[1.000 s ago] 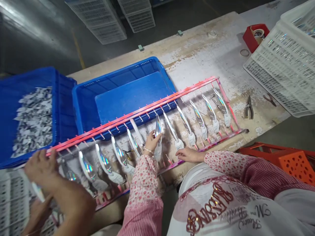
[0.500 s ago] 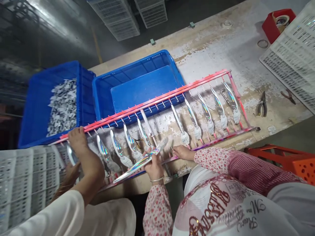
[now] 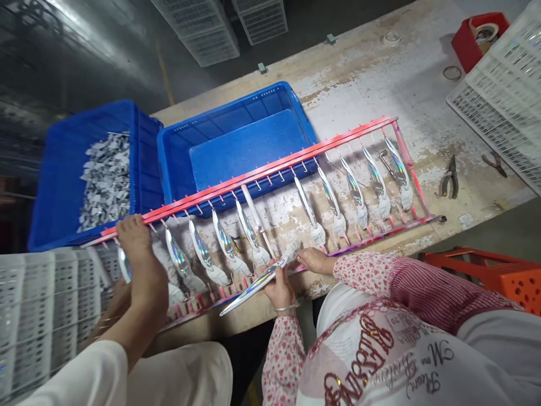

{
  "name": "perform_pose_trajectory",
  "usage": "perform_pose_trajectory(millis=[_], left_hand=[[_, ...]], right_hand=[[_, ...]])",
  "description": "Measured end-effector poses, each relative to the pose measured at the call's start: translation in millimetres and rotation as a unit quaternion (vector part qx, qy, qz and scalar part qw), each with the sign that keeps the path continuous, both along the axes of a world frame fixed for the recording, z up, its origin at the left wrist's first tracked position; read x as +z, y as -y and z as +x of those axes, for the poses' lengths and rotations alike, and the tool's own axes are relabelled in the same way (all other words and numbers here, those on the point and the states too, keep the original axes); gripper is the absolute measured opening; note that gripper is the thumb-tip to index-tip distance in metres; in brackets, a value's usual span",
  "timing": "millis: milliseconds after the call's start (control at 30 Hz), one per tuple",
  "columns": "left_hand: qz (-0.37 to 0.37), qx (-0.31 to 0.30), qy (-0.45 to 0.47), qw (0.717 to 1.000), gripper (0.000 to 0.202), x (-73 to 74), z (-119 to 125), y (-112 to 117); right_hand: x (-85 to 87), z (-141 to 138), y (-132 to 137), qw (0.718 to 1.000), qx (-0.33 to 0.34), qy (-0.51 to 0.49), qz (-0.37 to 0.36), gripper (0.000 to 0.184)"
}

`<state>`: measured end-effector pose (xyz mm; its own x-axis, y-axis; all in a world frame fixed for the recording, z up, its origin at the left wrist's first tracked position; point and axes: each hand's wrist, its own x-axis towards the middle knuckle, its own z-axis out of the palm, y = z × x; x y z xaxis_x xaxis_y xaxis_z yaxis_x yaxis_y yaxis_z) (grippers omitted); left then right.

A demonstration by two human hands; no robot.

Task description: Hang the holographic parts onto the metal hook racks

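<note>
Lure rack (image 3: 274, 166) lies on the worn table (image 3: 380, 84), front rail (image 3: 363, 246) toward the worker. Blue tray (image 3: 245, 141) sits just behind its middle. Blue bin (image 3: 146, 160) behind the rack's left end carries a heap of small silver-white pieces (image 3: 107, 183).

Status, my read: partway. I count nine hung lures (image 3: 353, 187) in plain view on the rack: five right of its crossbar (image 3: 252, 208), four left. More at the rack's left end, part-hidden by a co-worker's arm (image 3: 147, 299), so total's unconfirmed. One loose lure (image 3: 253, 286) is off the hooks, slanting over the front rail, pointed end near side, white tail inside the rack.

Left hand (image 3: 280, 288) has it, fingers closed round the tail half. Right hand (image 3: 316, 261) is at the front rail, just beside that tail; can't tell if it pinches anything. Co-worker's hand (image 3: 135, 237) is at the rack's left end, on the back rail.

Bare hooks (image 3: 282, 177): several right of the crossbar, a few among the left-side lures.
</note>
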<state>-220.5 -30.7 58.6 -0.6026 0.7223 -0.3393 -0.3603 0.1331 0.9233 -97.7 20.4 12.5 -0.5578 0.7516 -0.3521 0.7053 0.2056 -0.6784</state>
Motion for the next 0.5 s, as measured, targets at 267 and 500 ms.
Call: perform_pose_trajectory(millis=[267, 500], left_hand=[[-0.030, -0.110, -0.120, 0.986, 0.065, 13.7, -5, -21], [-0.027, -0.304, -0.159, 0.939, 0.054, 12.5, -26, -75]], right_hand=[[13.8, 2, -12, 0.996, 0.080, 0.025, 0.001, 0.023], [28.8, 4, -33, 0.977, 0.200, 0.070, -0.010, 0.023]])
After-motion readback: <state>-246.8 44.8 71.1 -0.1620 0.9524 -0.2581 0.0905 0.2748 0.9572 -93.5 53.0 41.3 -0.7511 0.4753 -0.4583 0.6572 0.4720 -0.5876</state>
